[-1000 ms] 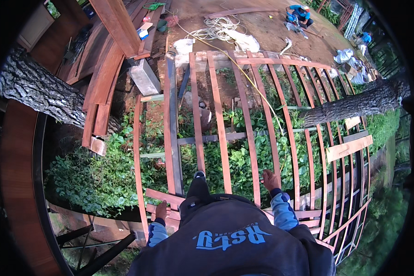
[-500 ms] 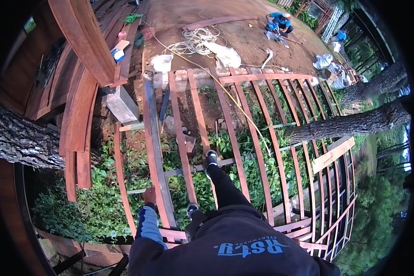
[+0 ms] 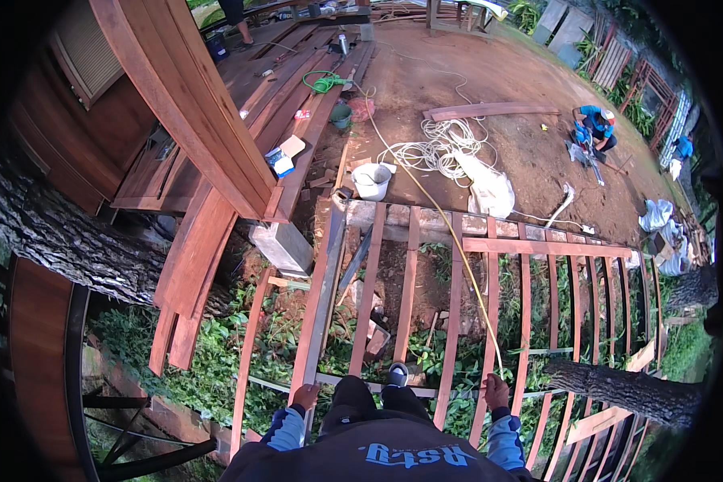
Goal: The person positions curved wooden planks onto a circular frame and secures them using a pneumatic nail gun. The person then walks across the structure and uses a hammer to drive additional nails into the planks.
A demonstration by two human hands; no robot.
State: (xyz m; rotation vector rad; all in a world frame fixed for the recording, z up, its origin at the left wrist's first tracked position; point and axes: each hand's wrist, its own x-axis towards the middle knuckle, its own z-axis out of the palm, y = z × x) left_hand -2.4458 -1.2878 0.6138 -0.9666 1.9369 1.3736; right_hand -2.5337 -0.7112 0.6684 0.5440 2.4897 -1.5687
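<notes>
Reddish wooden slats (image 3: 407, 289) run away from me across a frame over green plants. My left hand (image 3: 305, 396) is low beside my knee, its fingers curled at the wooden slat lying along a dark metal beam (image 3: 330, 265); whatever it grips is hidden. A long yellow cord (image 3: 463, 257) crosses the slats and reaches the curled fingers of my right hand (image 3: 496, 391), over another slat to the right. My shoe (image 3: 398, 374) is between the hands, at a thin metal crossbar.
A wooden post (image 3: 193, 104) stands on a concrete block (image 3: 283, 251) at left. Tree trunks (image 3: 627, 389) flank the frame. Beyond are a white bucket (image 3: 371, 181), coiled white cable (image 3: 434, 153), a white sack (image 3: 490, 189) and a crouching person (image 3: 596, 132) with a tool.
My view has shifted, showing more ground ahead and people farther right. My right hand has come into view at the cord's near end. My left hand is now nearer the beam.
</notes>
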